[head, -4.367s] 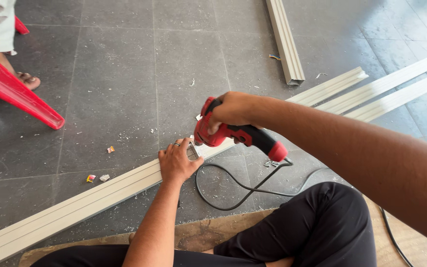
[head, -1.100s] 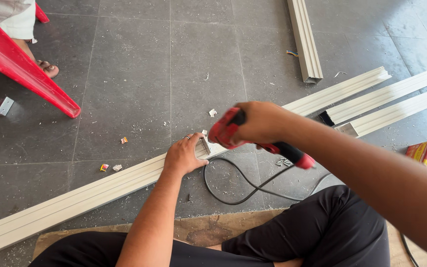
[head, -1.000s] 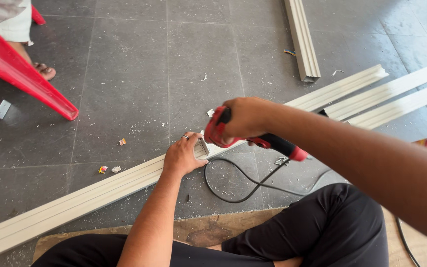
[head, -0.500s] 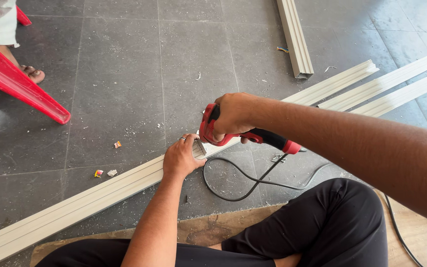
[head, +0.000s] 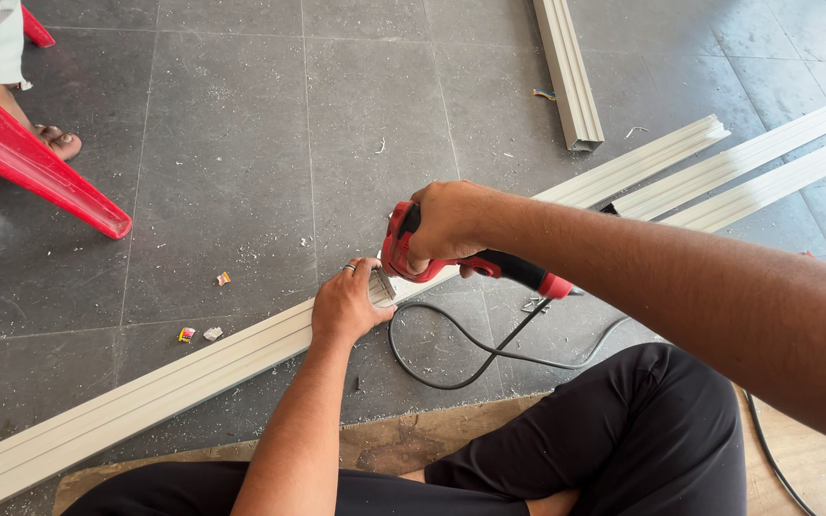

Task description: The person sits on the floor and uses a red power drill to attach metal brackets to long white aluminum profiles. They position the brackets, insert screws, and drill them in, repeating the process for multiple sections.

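From the head camera, one long cream moulded strip (head: 193, 368) runs from the lower left of the frame up toward the upper right, lying flat on the grey tiled floor (head: 241, 143). The left hand (head: 346, 304) presses down on it at centre frame, fingers spread apart. The right hand (head: 446, 222) is clamped around one red power drill (head: 423, 260), whose nose meets the strip just beside the left fingers. One black cable (head: 470, 349) loops from the drill across the floor. Three more cream strips lie at upper right: two long ones (head: 767, 162) side by side and one short piece (head: 568, 72). Three small scraps (head: 201, 333) sit left of centre. A red chair leg (head: 40, 172) slants at upper left.
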